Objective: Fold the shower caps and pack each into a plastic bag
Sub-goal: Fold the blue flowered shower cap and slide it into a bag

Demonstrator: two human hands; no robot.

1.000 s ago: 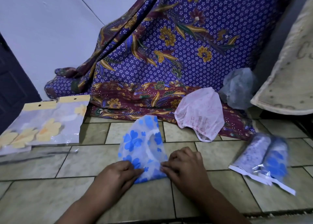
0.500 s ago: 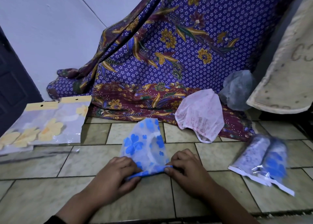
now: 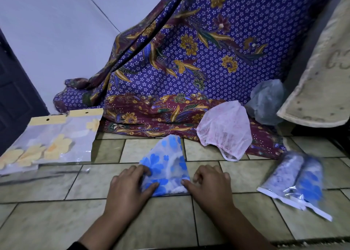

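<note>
We have our left hand [image 3: 126, 191] and right hand [image 3: 210, 187] both pinching the blue-flowered shower cap [image 3: 166, 160] on the tiled floor [image 3: 56, 221]

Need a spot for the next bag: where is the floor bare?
Bare tiles lie between the blue cap and the packed bags, between the cap and the yellow-flowered bag, and across the near foreground. Crowded: the strip along the batik cloth, holding the pink cap and grey bundle.

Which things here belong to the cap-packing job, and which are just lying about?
Job: blue-flowered cap, pink cap, grey cap, two packed bags, flat plastic bags.
Lying about: batik cloth, beige mat, dark door.
</note>
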